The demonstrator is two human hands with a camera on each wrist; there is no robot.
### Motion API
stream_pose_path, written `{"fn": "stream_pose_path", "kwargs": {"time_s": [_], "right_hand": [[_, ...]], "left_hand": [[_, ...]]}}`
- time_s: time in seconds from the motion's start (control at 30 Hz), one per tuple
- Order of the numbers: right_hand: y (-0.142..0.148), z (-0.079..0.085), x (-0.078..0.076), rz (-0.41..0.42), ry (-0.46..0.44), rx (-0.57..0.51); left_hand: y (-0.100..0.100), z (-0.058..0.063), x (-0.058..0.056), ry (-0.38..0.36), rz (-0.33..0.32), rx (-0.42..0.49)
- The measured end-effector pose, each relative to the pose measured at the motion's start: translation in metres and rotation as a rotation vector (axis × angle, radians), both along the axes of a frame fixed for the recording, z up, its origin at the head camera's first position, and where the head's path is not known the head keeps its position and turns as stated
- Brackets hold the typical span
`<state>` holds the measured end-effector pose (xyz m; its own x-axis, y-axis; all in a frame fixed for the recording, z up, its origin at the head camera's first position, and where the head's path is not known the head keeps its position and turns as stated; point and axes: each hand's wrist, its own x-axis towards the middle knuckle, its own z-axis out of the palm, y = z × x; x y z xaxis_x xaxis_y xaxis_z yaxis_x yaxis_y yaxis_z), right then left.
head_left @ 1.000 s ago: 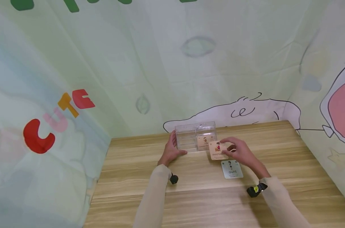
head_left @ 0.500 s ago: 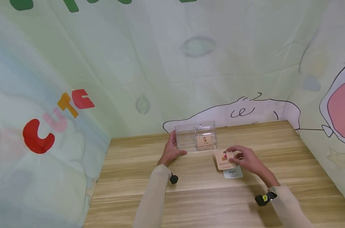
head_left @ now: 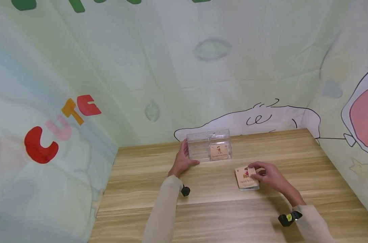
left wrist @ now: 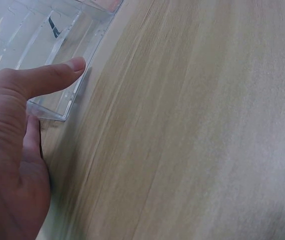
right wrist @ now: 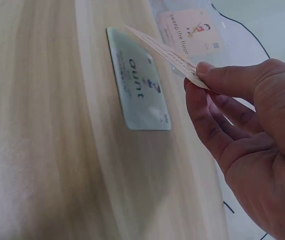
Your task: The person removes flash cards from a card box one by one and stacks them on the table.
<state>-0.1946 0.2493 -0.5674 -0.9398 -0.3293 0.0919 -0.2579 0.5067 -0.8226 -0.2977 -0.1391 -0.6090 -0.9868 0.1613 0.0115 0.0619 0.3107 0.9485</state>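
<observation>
Pinched between thumb and fingertips of my right hand [head_left: 270, 176] is a peach "read book" flash card [head_left: 244, 177]. It hangs tilted just over a pale blue "aunt" flash card [right wrist: 137, 90], which lies face up on the table; in the head view the upper card hides most of the lower one. My left hand [head_left: 182, 160] grips the left end of a clear plastic box [head_left: 199, 148], its thumb lying along the lower front edge. Inside the box's right compartment stands a peach "sweep the floor" card [head_left: 219, 153]; the left compartment holds no card.
The wooden table [head_left: 214, 216] runs back to a pale green printed curtain [head_left: 159, 67], close behind the box. More printed curtain hangs at the left and right sides. A black wrist camera [head_left: 185, 191] sits on the left wrist, another camera [head_left: 285, 220] on the right.
My right hand has carried the "read book" card away from the box, toward the right and nearer to me, until it overlaps the "aunt" card. The left hand and box have stayed in place.
</observation>
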Motion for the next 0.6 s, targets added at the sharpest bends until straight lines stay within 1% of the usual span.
{"fn": "stream_pose_path", "kwargs": {"time_s": [0.13, 0.37, 0.5, 0.6], "right_hand": [[0.003, -0.005, 0.002, -0.006, -0.016, -0.002], [0.003, -0.009, 0.005, -0.006, -0.035, -0.002], [0.003, -0.011, 0.005, -0.007, -0.032, 0.027], [0.004, -0.013, 0.004, -0.003, -0.013, 0.059]], "left_hand": [[-0.001, 0.001, 0.001, 0.018, -0.013, 0.021], [-0.001, 0.002, 0.001, 0.017, -0.014, 0.026], [-0.001, 0.001, 0.001, 0.016, -0.014, 0.023], [-0.001, 0.002, 0.001, 0.015, -0.014, 0.025]]}}
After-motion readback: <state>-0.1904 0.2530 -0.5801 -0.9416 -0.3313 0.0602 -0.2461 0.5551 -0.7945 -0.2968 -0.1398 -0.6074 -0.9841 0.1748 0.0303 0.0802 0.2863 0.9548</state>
